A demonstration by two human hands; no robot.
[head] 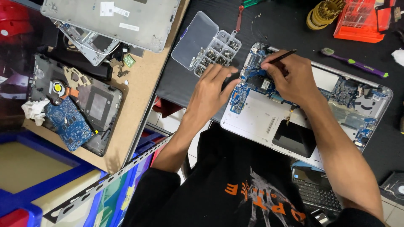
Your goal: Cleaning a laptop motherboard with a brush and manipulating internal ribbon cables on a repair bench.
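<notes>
Two hands work over an opened laptop chassis at the black desk's near edge. Its long axis runs slantwise, from upper left down to lower right. Right hand pinches a thin dark tool, tip angled down-left onto the blue circuit board. Left hand rests fingers extended, touching the board's left edge, just below a clear compartment box of screws.

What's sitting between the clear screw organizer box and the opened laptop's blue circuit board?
In the head view, the left hand lies there, fingertips reaching onto the blue circuit board beside the screw organizer box.
</notes>
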